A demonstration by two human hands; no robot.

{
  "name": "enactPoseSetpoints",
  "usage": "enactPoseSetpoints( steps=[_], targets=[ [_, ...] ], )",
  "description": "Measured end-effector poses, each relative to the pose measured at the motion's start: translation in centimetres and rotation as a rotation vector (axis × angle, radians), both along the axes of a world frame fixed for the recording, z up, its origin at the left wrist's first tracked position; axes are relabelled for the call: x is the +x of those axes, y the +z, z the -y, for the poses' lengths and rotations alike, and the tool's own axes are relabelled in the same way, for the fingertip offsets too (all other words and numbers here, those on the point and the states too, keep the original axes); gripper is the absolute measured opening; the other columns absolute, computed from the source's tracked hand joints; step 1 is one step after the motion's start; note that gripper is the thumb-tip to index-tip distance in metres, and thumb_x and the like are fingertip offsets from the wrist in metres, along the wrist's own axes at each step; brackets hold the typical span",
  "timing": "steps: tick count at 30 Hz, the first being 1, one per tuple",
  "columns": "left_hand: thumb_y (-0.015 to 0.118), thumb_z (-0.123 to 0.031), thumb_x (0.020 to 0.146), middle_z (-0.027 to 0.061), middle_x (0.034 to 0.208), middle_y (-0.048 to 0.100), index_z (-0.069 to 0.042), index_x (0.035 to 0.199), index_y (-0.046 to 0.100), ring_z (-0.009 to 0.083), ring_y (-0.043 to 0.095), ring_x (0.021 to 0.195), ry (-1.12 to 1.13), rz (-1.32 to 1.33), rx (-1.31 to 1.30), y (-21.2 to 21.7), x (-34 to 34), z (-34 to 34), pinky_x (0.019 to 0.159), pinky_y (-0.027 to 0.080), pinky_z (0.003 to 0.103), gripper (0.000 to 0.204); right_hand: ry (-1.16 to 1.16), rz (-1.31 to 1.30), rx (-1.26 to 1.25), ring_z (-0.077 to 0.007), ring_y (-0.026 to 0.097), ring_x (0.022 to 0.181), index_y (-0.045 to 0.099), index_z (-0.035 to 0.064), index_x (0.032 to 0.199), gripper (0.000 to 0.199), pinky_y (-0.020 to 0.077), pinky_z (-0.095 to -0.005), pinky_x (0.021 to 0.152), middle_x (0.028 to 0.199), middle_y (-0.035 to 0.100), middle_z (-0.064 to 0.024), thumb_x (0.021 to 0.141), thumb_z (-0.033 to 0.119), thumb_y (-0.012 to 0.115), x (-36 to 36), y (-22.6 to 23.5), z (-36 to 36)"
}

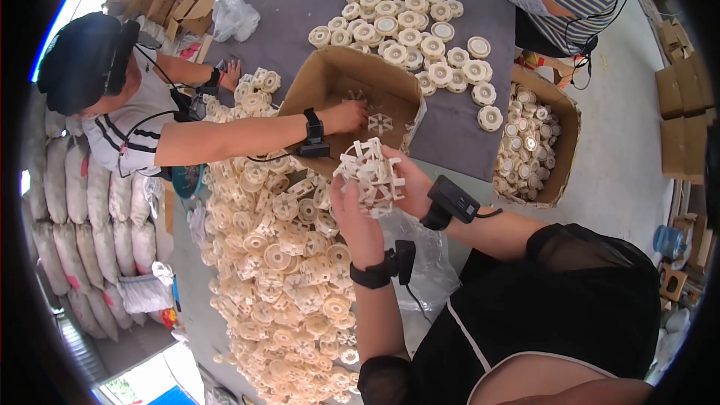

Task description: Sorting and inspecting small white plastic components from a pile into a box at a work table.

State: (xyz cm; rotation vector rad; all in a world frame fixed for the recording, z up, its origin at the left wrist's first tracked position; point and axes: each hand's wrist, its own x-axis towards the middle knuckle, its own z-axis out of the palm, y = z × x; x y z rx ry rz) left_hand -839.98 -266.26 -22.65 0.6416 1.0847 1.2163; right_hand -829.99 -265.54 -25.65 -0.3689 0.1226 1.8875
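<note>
Both of my hands are closed round a bunch of small white plastic star-shaped parts [373, 172], with spoke-like arms sticking out on all sides. My left hand [358, 217] supports the bunch from the near left, and my right hand [409, 180] grips its right side. The bunch is at the near edge of an open cardboard box [315, 82]. A few similar white parts [380, 123] lie on the box floor. A co-worker's hand [346, 115] reaches into that box, close to them.
A big heap of cream plastic wheel-like parts [277, 277] covers the table's left side. Round cream parts [409, 37] spread over the grey table [285, 0]. Another box [566, 142] of round parts stands at right. Clear plastic film [427, 262] lies below my hands. A second person [574, 0] works at the far right.
</note>
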Motion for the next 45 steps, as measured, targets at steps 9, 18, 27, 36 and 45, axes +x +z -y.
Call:
enactPoseSetpoints(
  steps=[9, 18, 27, 36, 45],
  targets=[
    [0.036, -0.031, 0.090, 0.0066, 0.110, 0.053, -0.004, 0.113, 0.046, 0.0192, 0.053, 0.100, 0.003, 0.391, -0.193, -3.6, -1.0, -2.1, 0.083, 0.043, 0.034, 0.037, -0.032, 0.142, -0.014, -0.0171, 0.059, 0.085, 0.053, 0.0056, 0.103, 0.029, 0.0473, -0.0306, 0.078, 0.097, 0.060, -0.0073, 0.089, 0.029, 0.042, -0.7, -1.9, -1.3],
    [0.034, -0.037, 0.090, 0.0059, 0.109, 0.054, -0.006, 0.111, 0.048, 0.0179, 0.053, 0.101, 0.070, 0.254, -0.089, -3.0, 0.5, -2.5, 0.083, 0.045, 0.032, 0.040, -0.201, 0.317, -0.200, -0.0135, 0.057, 0.081, 0.051, 0.0037, 0.098, 0.022, 0.0467, -0.0274, 0.073, 0.090, 0.059, -0.0051, 0.083, 0.020, 0.055, -2.0, -0.8, -1.6],
    [0.036, -0.044, 0.087, 0.0099, 0.119, 0.047, -0.005, 0.120, 0.040, 0.0243, 0.047, 0.109, 0.039, 0.340, -0.090, -3.4, 0.9, -3.8, 0.089, 0.040, 0.038, 0.051, -0.227, 0.428, -0.230, -0.0147, 0.055, 0.088, 0.049, 0.0073, 0.106, 0.028, 0.0448, -0.0299, 0.077, 0.096, 0.056, -0.0034, 0.086, 0.026, 0.050, -1.2, -1.6, -3.4],
    [0.043, -0.030, 0.087, 0.0123, 0.118, 0.043, 0.001, 0.120, 0.036, 0.0236, 0.042, 0.108, 0.446, 0.434, -0.038, -3.9, -0.7, 0.4, 0.093, 0.031, 0.036, 0.045, 0.030, 0.422, -0.137, -0.0262, 0.032, 0.118, 0.022, 0.0024, 0.132, 0.070, 0.0280, -0.0455, 0.091, 0.134, 0.028, -0.0137, 0.082, 0.045, 0.048, 0.5, -4.4, -2.8],
    [0.041, -0.006, 0.085, 0.0077, 0.076, 0.051, 0.002, 0.081, 0.051, 0.0147, 0.050, 0.068, 0.441, -0.892, -0.146, -9.4, -16.4, 22.3, 0.067, 0.042, 0.027, 0.013, 0.248, 0.739, 0.183, -0.0192, 0.056, 0.090, 0.049, 0.0020, 0.107, 0.028, 0.0420, -0.0314, 0.081, 0.099, 0.057, -0.0092, 0.089, 0.022, 0.040, -0.9, -2.8, 5.5]
  ],
)
